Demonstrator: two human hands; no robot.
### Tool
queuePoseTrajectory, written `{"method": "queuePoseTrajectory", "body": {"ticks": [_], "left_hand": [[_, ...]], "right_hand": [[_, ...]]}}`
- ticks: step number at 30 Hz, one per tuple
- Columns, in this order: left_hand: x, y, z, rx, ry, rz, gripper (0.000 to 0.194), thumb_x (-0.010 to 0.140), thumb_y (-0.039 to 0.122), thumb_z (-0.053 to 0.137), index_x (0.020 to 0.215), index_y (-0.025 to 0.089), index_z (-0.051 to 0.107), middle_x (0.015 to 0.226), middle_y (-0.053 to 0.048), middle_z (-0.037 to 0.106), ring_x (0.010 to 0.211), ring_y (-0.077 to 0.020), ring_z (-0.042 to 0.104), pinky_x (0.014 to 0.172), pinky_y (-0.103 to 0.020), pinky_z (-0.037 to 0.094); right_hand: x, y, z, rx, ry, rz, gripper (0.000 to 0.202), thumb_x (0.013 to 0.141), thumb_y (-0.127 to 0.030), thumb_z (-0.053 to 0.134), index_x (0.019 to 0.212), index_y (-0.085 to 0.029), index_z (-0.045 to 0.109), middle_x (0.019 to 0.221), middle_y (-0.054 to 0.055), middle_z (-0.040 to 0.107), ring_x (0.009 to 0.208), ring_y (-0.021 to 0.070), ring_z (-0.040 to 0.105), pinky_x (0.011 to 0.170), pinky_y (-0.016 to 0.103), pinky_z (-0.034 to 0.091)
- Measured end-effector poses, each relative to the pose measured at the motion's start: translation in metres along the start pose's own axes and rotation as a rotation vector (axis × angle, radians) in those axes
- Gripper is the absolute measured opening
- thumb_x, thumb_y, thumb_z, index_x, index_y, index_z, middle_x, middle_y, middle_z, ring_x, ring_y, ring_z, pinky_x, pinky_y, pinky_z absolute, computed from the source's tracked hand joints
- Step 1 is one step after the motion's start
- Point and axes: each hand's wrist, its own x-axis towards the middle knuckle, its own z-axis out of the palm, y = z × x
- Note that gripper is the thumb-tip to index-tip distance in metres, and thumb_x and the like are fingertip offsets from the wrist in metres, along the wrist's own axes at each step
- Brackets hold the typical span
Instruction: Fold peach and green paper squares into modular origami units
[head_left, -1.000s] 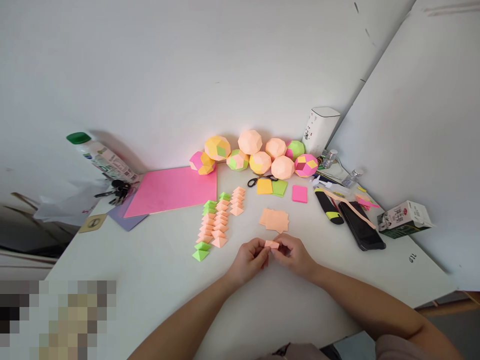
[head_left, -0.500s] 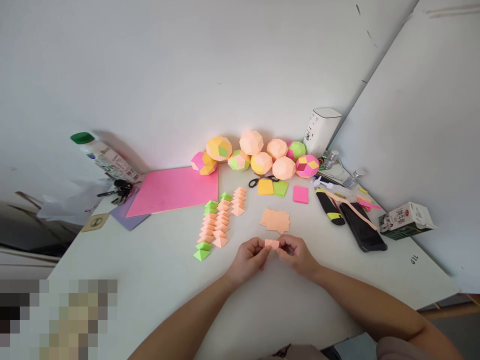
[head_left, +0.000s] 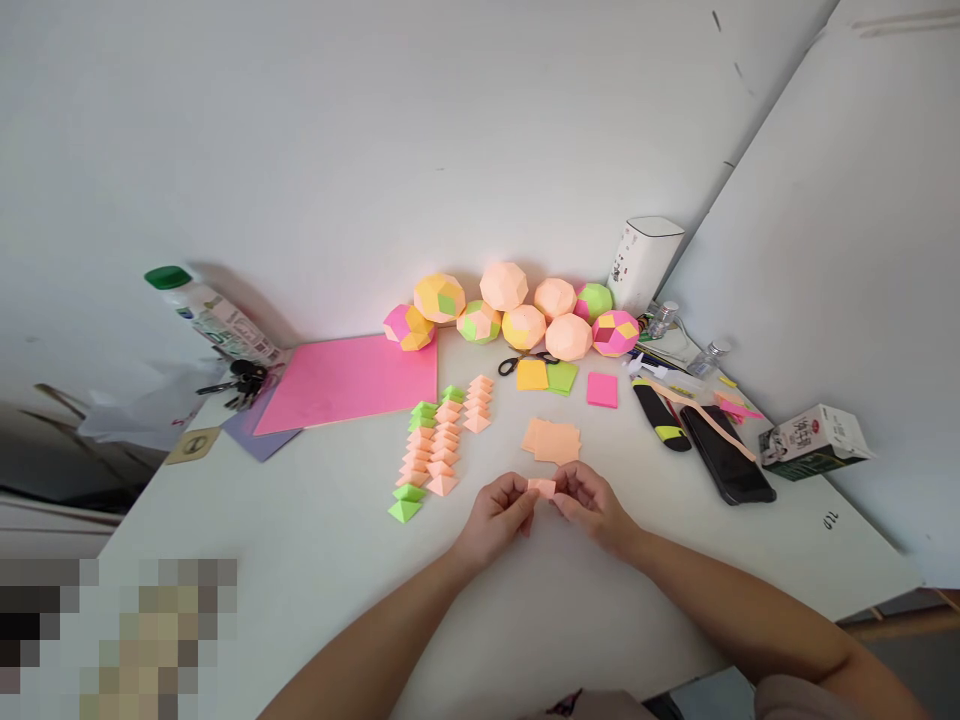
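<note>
A small folded peach paper (head_left: 541, 488) is pinched between my two hands above the white table. My left hand (head_left: 499, 515) grips its left end, and my right hand (head_left: 592, 505) grips its right end. Just beyond my fingers lie loose peach paper squares (head_left: 556, 441). Rows of folded peach pieces (head_left: 443, 442), with green pieces (head_left: 406, 510) at the near end, stand left of my hands. Yellow (head_left: 532, 375), green (head_left: 562, 377) and pink (head_left: 602, 389) paper squares lie farther back.
Several faceted paper balls (head_left: 568, 337) line the wall, with scissors (head_left: 508, 366) before them. A pink sheet (head_left: 352, 380), keys (head_left: 246, 378) and a bottle (head_left: 225, 320) are left. A cutter (head_left: 660, 415), phone (head_left: 727, 455) and carton (head_left: 810, 440) are right.
My right hand's fingers have shifted slightly up and over the near edge of the peach squares. The folded paper has moved very slightly left, still between both hands.
</note>
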Motion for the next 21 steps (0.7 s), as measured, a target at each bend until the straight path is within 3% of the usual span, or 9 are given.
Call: {"method": "queuePoseTrajectory", "body": {"ticks": [4,12,21], "left_hand": [[-0.0002,0.0015,0.0009,-0.039,-0.030,0.021,0.031,0.083,0.048,0.050,0.080,0.017,0.053,0.055,0.003,0.055,0.051,-0.0100,0.047,0.053,-0.023,0.037],[0.0003,0.0019,0.0009,-0.037,-0.020,0.010,0.034,0.083,0.049,0.049,0.085,0.017,0.058,0.059,0.002,0.056,0.055,-0.0113,0.050,0.056,-0.024,0.041],[-0.0005,0.0020,0.0020,-0.078,-0.002,-0.008,0.039,0.080,0.048,0.054,0.106,0.018,0.054,0.070,0.002,0.052,0.058,-0.0105,0.047,0.057,-0.024,0.041]], "right_hand": [[0.0006,0.0038,0.0007,-0.051,0.013,-0.036,0.007,0.082,-0.024,0.057,0.081,-0.019,0.051,0.074,0.000,0.051,0.060,0.0108,0.048,0.055,0.025,0.040],[0.0025,0.0050,0.0022,-0.327,0.028,-0.405,0.009,0.080,-0.013,0.054,0.077,-0.020,0.058,0.078,0.005,0.057,0.070,0.0155,0.054,0.057,0.027,0.044],[0.0031,0.0058,0.0034,-0.416,0.041,-0.392,0.014,0.085,-0.024,0.053,0.089,-0.021,0.066,0.090,0.009,0.062,0.079,0.0187,0.060,0.066,0.033,0.053]]}}
